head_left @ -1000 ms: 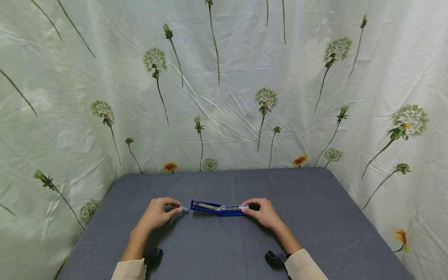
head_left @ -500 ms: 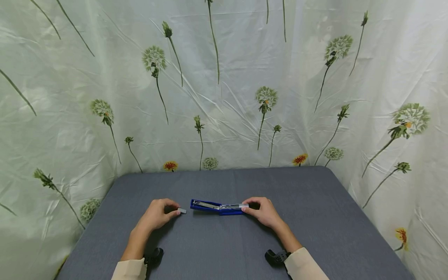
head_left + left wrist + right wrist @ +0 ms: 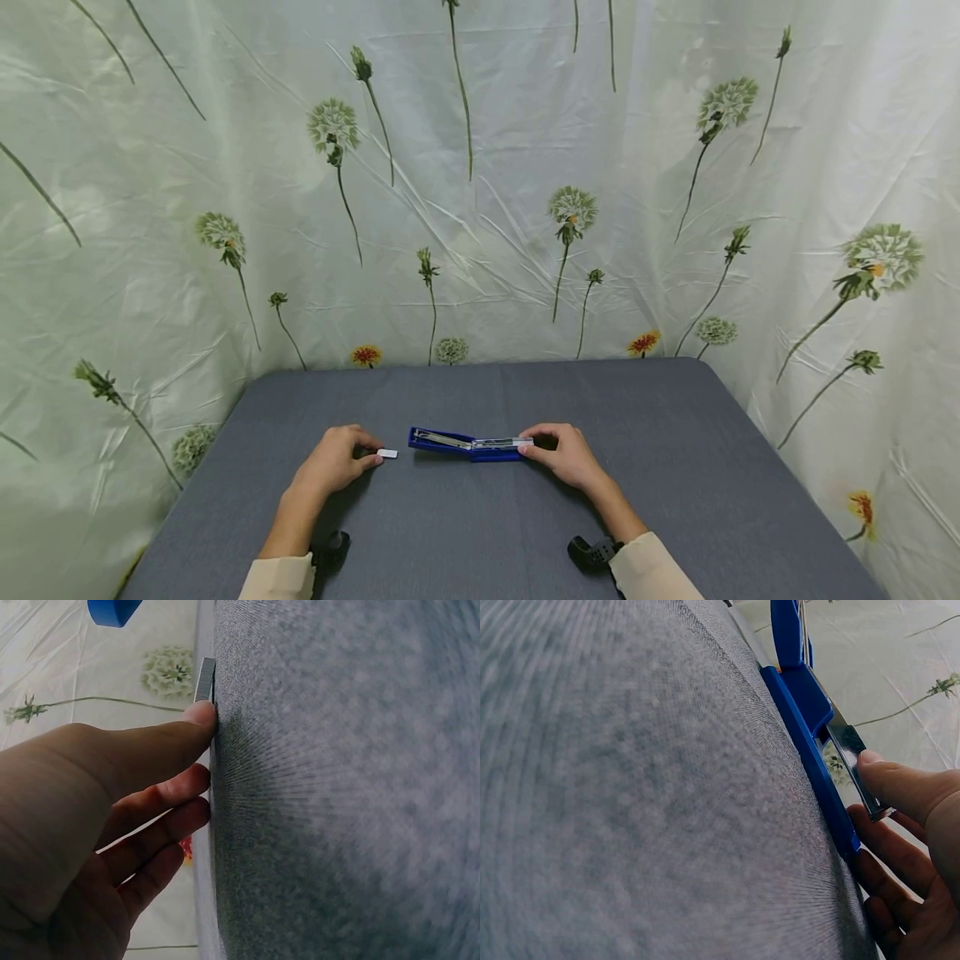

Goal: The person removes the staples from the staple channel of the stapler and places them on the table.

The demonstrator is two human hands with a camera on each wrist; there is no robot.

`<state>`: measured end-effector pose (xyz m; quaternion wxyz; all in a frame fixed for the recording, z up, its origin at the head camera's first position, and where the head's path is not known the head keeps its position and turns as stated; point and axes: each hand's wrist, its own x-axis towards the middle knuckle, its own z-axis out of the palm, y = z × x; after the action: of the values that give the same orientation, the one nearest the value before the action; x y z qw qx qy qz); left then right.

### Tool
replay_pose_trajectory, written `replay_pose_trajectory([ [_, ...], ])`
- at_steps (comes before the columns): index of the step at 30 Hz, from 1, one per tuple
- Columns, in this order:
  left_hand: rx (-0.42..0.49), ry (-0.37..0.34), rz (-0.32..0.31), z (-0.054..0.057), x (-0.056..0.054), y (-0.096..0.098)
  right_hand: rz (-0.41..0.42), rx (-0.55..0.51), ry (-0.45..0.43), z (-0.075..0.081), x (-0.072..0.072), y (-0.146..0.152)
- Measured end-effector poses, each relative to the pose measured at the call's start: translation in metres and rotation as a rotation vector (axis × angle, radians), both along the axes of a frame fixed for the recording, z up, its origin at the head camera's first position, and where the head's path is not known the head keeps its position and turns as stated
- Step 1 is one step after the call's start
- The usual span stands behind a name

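A blue stapler (image 3: 442, 443) lies folded open at the middle of the table, its upper arm tipped back to the left and its metal magazine showing. My right hand (image 3: 566, 454) holds its right end; in the right wrist view the thumb presses on the metal magazine (image 3: 849, 746), over the blue base (image 3: 810, 750). To the left of the stapler, my left hand (image 3: 337, 458) pinches a small grey strip of staples (image 3: 205, 679) by one end, down at the table surface. The strip (image 3: 387, 453) points toward the stapler, with a short gap between them.
A dark grey cloth covers the table (image 3: 480, 533). Behind it and along the sides hangs a pale curtain (image 3: 495, 233) printed with dandelions. Each wrist wears a black camera mount, the left mount (image 3: 330, 552) and the right mount (image 3: 592, 554).
The left hand has drawn the staple strip slightly left, away from the stapler, and turned it so a brighter face shows. The right hand and stapler have stayed put.
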<state>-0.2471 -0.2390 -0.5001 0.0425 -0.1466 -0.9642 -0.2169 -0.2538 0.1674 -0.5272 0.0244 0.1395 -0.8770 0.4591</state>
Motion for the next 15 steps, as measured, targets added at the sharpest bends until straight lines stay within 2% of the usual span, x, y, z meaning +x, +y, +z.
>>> replay_pose_trajectory([
  [15, -0.024, -0.009, 0.027, -0.0009, 0.0015, 0.0021, -0.013, 0.016, -0.002, -0.0016, -0.0012, 0.0001],
])
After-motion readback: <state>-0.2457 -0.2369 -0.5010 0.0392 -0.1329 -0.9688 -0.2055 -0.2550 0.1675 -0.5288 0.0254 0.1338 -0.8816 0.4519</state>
